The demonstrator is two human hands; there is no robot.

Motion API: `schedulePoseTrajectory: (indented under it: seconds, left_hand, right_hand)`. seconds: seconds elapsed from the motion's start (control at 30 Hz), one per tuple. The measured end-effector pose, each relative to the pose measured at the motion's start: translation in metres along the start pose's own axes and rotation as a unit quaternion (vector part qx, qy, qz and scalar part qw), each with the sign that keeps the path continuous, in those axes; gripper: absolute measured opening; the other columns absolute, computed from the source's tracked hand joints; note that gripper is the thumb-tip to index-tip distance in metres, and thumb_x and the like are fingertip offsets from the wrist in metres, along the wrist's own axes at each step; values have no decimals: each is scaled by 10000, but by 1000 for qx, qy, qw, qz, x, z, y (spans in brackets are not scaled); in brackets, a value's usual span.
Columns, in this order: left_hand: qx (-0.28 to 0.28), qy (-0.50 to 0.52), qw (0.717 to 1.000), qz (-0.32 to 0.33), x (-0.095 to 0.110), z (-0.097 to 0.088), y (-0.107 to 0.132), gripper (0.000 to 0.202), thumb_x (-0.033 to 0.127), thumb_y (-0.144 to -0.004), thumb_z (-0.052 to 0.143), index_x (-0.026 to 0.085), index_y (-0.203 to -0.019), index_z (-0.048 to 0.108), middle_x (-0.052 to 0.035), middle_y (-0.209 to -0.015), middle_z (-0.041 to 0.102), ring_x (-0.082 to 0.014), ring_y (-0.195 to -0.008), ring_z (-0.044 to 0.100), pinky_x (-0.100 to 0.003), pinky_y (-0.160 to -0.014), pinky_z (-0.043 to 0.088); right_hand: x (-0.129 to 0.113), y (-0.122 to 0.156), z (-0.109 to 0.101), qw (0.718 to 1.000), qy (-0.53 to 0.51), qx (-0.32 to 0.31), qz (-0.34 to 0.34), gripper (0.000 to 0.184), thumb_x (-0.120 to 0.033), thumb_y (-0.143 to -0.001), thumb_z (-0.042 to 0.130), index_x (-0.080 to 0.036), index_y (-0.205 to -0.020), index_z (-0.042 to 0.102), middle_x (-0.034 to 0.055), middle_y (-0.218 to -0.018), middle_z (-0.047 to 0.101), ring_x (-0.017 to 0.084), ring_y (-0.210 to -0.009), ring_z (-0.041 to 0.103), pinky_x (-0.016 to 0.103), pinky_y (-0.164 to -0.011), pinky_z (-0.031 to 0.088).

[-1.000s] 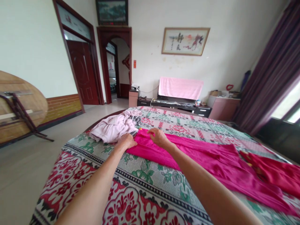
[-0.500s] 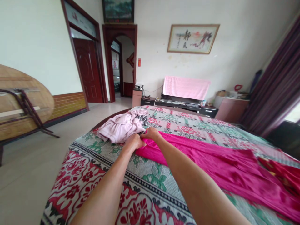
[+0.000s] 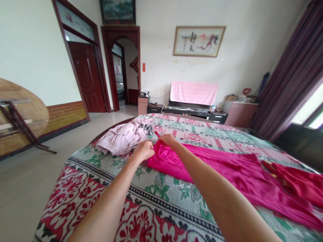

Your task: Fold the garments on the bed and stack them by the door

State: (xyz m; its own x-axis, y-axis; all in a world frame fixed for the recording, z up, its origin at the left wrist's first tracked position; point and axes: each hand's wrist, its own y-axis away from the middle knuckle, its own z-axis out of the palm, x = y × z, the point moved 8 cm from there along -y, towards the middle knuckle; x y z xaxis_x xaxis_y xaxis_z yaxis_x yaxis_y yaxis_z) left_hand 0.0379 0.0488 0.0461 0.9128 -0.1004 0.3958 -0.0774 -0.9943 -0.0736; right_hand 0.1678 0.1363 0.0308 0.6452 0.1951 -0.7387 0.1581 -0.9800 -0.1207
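A long, shiny magenta garment (image 3: pixel 217 168) lies stretched across the patterned bed cover (image 3: pixel 151 191), running from the middle toward the lower right. My left hand (image 3: pixel 143 150) is closed on the near side of its left end. Fingers of my right hand (image 3: pixel 168 140) pinch the far side of that same end, and a small tip of the cloth sticks up beside them. The end is gathered and slightly raised between both hands. Just left of my hands rests a crumpled pale pink garment (image 3: pixel 121 136), with a black-and-white striped piece (image 3: pixel 147 128) partly under it.
Red patterned cloth (image 3: pixel 297 181) lies at the right, against the magenta garment. Beyond the bed stands a low black cabinet (image 3: pixel 218 117) with a pink towel (image 3: pixel 194 91) over a screen. A folded round table (image 3: pixel 22 114) leans at the left wall; a purple curtain (image 3: pixel 285 74) hangs right.
My hands have moved a little apart, and the end of the magenta garment is now lifted and bunched between them. The view has turned slightly to the right.
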Motion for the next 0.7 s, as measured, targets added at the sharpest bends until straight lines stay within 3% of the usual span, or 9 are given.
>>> schedulePoseTrajectory:
  seconds: [0.07, 0.17, 0.37, 0.47, 0.53, 0.63, 0.7]
  left_hand:
    - [42, 8, 997, 60, 26, -5, 6, 215, 213, -722, 562, 180, -870, 714, -75, -834, 721, -200, -817, 652, -278, -733, 451]
    - [57, 3, 990, 125, 67, 0, 18, 217, 211, -746, 550, 184, -887, 713, -54, -789, 714, -180, -792, 649, -270, -756, 458]
    - [8, -5, 982, 190, 135, 40, 31, 236, 187, -748, 542, 171, -879, 738, -79, -814, 725, -182, -800, 654, -272, -782, 473]
    - [-18, -16, 979, 203, 149, 63, 34, 251, 176, -746, 529, 163, -881, 740, -88, -827, 726, -185, -822, 654, -271, -794, 469]
    - [-28, -21, 977, 211, 151, 76, 36, 258, 168, -745, 521, 151, -885, 737, -97, -841, 725, -192, -834, 652, -275, -800, 464]
    - [-37, -21, 975, 216, 147, 85, 39, 260, 175, -748, 514, 140, -886, 731, -105, -850, 720, -198, -830, 643, -276, -781, 453]
    - [-45, -18, 975, 217, 145, 87, 41, 248, 186, -742, 514, 144, -855, 730, -97, -820, 715, -194, -798, 633, -271, -746, 443]
  right_hand:
    - [12, 11, -19, 997, -64, 13, 27, 189, -231, -811, 499, -144, -661, 575, -22, -500, 545, 66, -420, 478, 173, -434, 386]
    - [28, 29, -47, 989, -140, 25, 50, 155, -200, -781, 525, -155, -634, 537, -36, -496, 519, 55, -417, 461, 167, -434, 387]
    - [75, 66, -89, 974, -202, 61, 79, 158, -178, -701, 582, -180, -580, 480, -86, -409, 413, 43, -353, 356, 167, -380, 296]
    - [100, 83, -96, 971, -201, 85, 98, 109, -187, -684, 608, -176, -610, 529, -90, -392, 410, 52, -354, 363, 173, -384, 289]
    - [114, 91, -99, 972, -171, 110, 116, 53, -202, -694, 615, -165, -731, 610, -73, -431, 478, 74, -396, 439, 180, -420, 340]
    - [120, 98, -105, 978, -68, 159, 119, 323, -250, -730, 613, -171, -1043, 636, -22, -638, 642, 126, -587, 598, 212, -556, 449]
    - [114, 99, -106, 981, -1, 171, 92, 423, -242, -733, 619, -174, -1150, 610, 19, -830, 702, 153, -755, 644, 237, -685, 483]
